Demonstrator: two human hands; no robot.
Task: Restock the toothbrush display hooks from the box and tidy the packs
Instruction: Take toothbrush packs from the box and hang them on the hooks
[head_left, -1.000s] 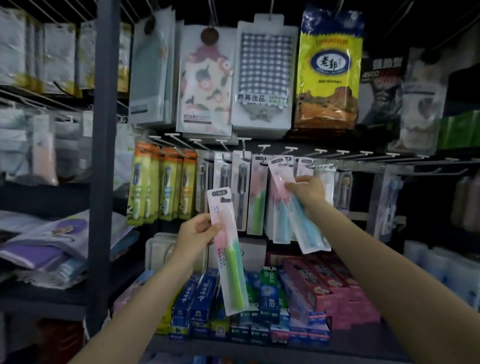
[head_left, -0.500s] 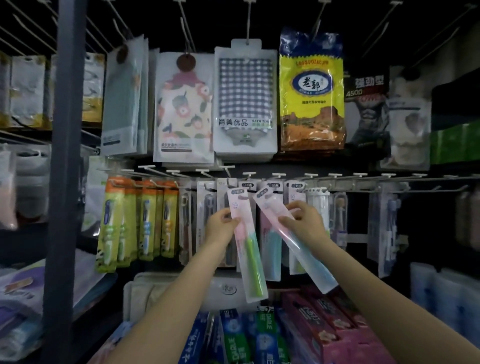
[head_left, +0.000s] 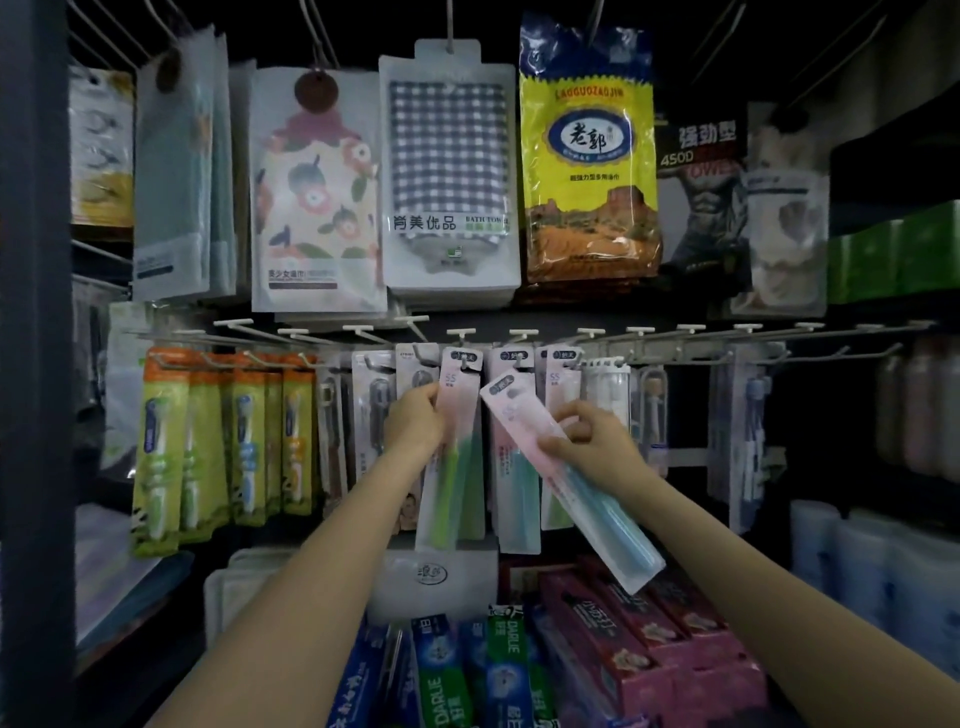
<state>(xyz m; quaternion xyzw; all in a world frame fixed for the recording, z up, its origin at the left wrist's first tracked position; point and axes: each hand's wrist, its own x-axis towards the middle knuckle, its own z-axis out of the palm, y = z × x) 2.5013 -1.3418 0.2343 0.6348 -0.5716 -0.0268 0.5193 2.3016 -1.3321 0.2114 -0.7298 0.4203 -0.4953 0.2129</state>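
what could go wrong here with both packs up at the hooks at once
1. The right hand holds the blue toothbrush pack steeply tilted, its hang hole off the hook; it may miss or bend the card top.
2. The left hand pinches the green toothbrush pack only at one edge, so a slip could drop it onto the toothpaste boxes below.
3. The hanging packs sit close together, so pushing in may knock neighbours askew.

toothpaste boxes (head_left: 519, 675) cut off below — labels blurred
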